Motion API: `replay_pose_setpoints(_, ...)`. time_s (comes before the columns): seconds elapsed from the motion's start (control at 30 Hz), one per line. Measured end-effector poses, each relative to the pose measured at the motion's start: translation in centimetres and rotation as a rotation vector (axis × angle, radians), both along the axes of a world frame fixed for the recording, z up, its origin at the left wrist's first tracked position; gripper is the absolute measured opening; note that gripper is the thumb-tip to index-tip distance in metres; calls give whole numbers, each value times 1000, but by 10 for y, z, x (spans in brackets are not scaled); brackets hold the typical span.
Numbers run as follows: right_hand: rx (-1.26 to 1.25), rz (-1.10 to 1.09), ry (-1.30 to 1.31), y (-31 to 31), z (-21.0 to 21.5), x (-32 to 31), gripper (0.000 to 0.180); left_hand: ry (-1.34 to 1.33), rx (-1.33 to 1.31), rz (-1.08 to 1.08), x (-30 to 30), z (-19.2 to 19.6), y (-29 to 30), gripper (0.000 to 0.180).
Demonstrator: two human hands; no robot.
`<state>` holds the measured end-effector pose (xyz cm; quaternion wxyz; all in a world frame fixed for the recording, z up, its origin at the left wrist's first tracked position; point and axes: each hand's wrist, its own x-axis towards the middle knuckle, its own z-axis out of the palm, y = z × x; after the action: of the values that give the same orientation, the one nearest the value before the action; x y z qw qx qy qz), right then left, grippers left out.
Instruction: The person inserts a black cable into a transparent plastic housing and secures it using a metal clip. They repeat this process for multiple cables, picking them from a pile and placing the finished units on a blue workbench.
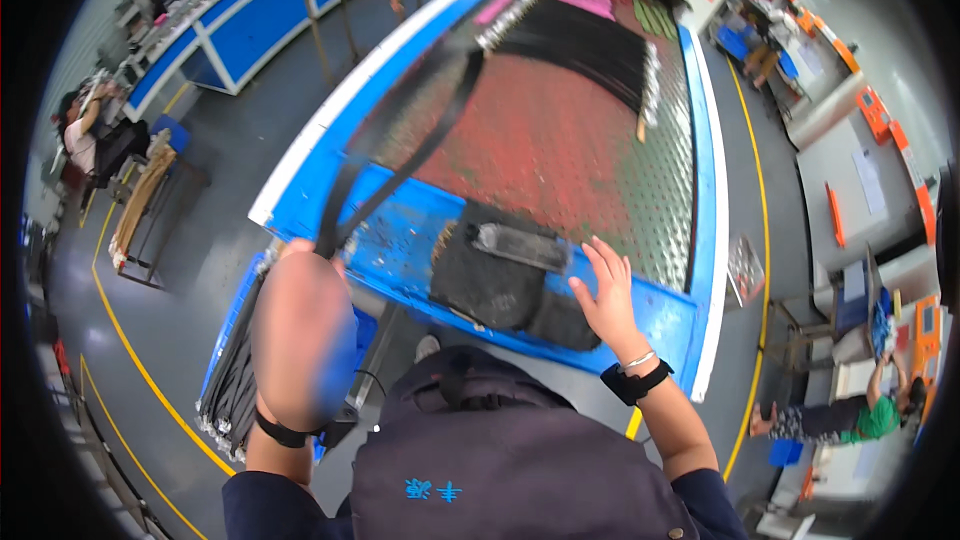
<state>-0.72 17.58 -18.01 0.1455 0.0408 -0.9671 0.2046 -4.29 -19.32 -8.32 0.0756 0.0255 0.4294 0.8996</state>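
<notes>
The wide blue-framed bed [560, 155] spreads before you, red in the middle and green at the right. By its near left corner stands a blue crate [232, 325]. Dark strands [580, 40] with silvery ends lie across the bed's far part. A black pad [485, 285] covers some of the near edge. From the strands, a black strap [437, 133] loops to your left hand [300, 335] — blurred, but gripping it. Your right hand [607, 300] is empty, fingers spread — beside the pad, which carries a greyish block [520, 246].
</notes>
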Motion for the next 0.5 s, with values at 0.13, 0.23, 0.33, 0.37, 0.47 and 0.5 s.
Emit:
replay_pose_setpoints(0.13, -263, 109, -81, 4, -27, -38, 60, -8, -52, 92, -1, 8, 7, 11)
replay_pose_setpoints(0.23, -286, 143, -198, 12, -34, -42, 68, 114, -153, 164, -1, 12, 10, 3)
replay_pose_setpoints(0.33, -210, 199, -184, -2, -20, -38, 70, 148, -222, 286, 11, 11, 0, 4)
replay_pose_setpoints(0.37, -210, 200, -174, -3, -22, -37, 69, 146, -229, 309, 12, 10, -4, 5)
replay_pose_setpoints(0.47, -283, 131, -173, 3, -30, -31, 61, 166, -323, 350, 10, 12, -5, 5)
replay_pose_setpoints(0.5, -482, 128, -194, 4, -31, -33, 60, 173, -364, 362, 9, 13, -4, 5)
